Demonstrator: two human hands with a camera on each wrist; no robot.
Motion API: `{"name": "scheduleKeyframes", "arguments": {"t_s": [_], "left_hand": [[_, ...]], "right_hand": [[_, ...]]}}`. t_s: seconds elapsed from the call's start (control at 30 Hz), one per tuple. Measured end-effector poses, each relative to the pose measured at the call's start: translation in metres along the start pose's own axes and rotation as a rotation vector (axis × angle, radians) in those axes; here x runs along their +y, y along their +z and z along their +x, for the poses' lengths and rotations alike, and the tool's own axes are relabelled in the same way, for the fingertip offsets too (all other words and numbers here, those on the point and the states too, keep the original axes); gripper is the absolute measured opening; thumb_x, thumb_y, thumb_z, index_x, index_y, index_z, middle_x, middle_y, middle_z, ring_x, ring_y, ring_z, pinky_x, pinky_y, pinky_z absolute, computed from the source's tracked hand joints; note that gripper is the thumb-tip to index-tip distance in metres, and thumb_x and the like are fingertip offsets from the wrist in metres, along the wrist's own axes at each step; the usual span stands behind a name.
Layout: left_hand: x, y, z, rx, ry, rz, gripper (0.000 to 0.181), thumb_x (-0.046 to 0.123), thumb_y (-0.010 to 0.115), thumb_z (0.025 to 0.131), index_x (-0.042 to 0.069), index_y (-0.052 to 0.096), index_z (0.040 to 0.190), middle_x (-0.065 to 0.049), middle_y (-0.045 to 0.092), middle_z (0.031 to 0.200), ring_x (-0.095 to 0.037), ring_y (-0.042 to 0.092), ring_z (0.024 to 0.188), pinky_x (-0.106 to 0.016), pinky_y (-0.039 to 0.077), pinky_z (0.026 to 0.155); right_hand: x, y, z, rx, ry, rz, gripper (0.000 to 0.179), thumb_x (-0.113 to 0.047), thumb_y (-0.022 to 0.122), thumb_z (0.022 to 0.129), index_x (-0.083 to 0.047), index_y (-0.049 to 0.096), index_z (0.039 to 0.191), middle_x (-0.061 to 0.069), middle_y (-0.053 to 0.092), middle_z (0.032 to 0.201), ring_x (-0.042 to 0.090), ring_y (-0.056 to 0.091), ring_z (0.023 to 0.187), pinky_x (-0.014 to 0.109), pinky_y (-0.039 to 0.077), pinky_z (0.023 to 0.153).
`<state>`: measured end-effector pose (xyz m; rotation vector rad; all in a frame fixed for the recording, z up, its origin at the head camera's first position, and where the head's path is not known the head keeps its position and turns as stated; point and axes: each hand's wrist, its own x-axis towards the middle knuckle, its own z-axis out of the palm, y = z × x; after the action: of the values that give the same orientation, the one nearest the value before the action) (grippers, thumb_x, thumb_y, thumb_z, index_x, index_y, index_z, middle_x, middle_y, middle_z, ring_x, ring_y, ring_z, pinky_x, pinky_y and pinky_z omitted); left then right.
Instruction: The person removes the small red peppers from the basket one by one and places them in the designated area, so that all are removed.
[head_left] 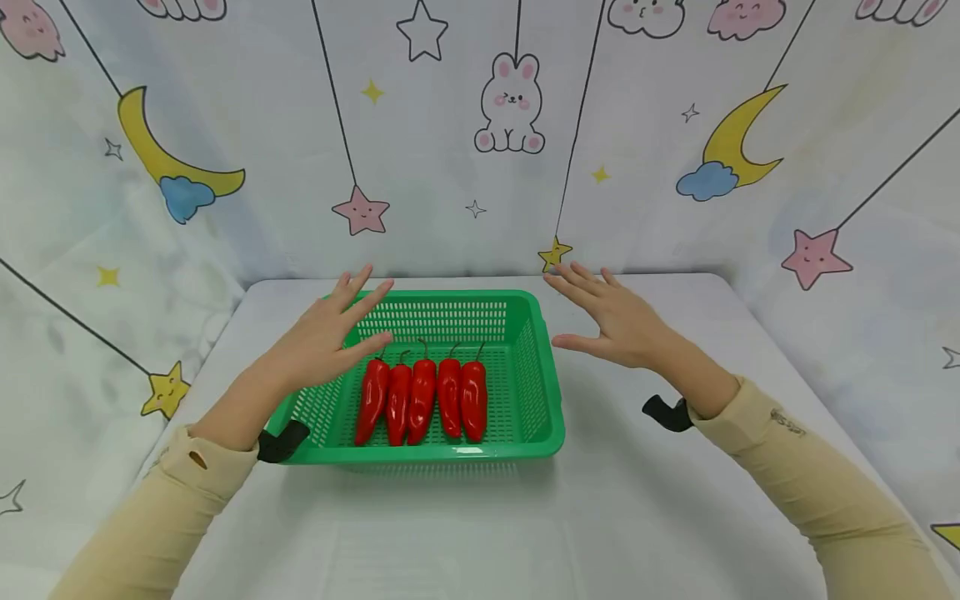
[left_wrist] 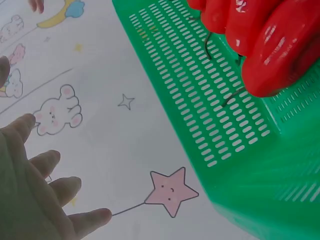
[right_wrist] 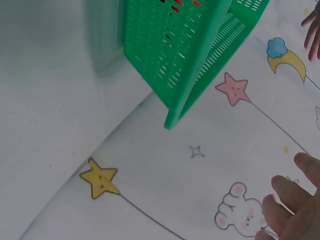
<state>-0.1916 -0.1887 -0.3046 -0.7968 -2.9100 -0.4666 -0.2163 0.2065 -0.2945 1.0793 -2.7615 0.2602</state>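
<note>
Beige sleeves (head_left: 828,500) nearest, my left hand (head_left: 318,340) and right hand (head_left: 618,323) are hovering apart by a green basket (head_left: 420,453), probably light, stiff, best gripped at left and right rims (head_left: 552,383).

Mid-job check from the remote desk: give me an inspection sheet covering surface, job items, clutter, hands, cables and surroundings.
Surface: white table, pale and smooth-looking.
Job items: green basket, perforated, upright; five red peppers side by side inside, stems toward the far side.
Clutter: nothing seen.
Hands: left hand appears over the basket's left side, right hand right of it; fingers spread, both holding nothing.
Cables: nothing seen; the backdrop's lines are printed.
Surroundings: white backdrop with cartoon moons, stars, rabbits and clouds.
</note>
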Motion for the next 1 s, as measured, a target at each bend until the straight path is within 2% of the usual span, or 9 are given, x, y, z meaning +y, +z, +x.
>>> {"name": "scheduleKeyframes", "arguments": {"t_s": [0.2, 0.37, 0.6, 1.0], "left_hand": [[-0.008, 0.000, -0.011, -0.035, -0.055, -0.080, 0.073, 0.050, 0.046, 0.091, 0.026, 0.008, 0.148, -0.001, -0.004, 0.153, -0.032, -0.004, 0.137, -0.062, 0.008, 0.100], [-0.016, 0.000, -0.023, -0.045, -0.105, -0.129, 0.074, 0.048, 0.046, 0.091, 0.025, 0.005, 0.148, 0.000, -0.006, 0.153, -0.031, -0.006, 0.137, -0.064, 0.007, 0.099], [-0.028, -0.002, -0.044, -0.032, -0.155, -0.216, 0.074, 0.043, 0.047, 0.092, 0.024, 0.002, 0.148, -0.008, -0.004, 0.153, -0.034, -0.006, 0.136, -0.068, 0.008, 0.095], [-0.041, -0.001, -0.057, -0.054, -0.205, -0.273, 0.075, 0.042, 0.048, 0.092, 0.029, -0.001, 0.147, -0.003, -0.008, 0.152, -0.030, -0.008, 0.137, -0.071, 0.014, 0.091]], "right_hand": [[-0.008, 0.000, 0.006, 0.000, -0.016, 0.002, 0.080, -0.060, 0.049, 0.084, -0.021, 0.020, 0.147, 0.008, 0.018, 0.150, 0.025, 0.012, 0.137, 0.049, 0.005, 0.107], [-0.013, 0.001, 0.012, -0.006, -0.038, 0.047, 0.081, -0.058, 0.051, 0.084, -0.019, 0.019, 0.148, 0.005, 0.013, 0.152, 0.026, 0.011, 0.137, 0.049, 0.007, 0.107], [-0.020, 0.000, 0.023, -0.021, -0.058, 0.107, 0.082, -0.058, 0.052, 0.084, -0.019, 0.017, 0.148, 0.003, 0.007, 0.152, 0.023, 0.004, 0.138, 0.047, 0.006, 0.108], [-0.032, 0.001, 0.039, -0.038, -0.068, 0.148, 0.081, -0.061, 0.047, 0.085, -0.022, 0.014, 0.148, 0.001, 0.009, 0.152, 0.020, 0.003, 0.138, 0.047, 0.008, 0.107]]}}
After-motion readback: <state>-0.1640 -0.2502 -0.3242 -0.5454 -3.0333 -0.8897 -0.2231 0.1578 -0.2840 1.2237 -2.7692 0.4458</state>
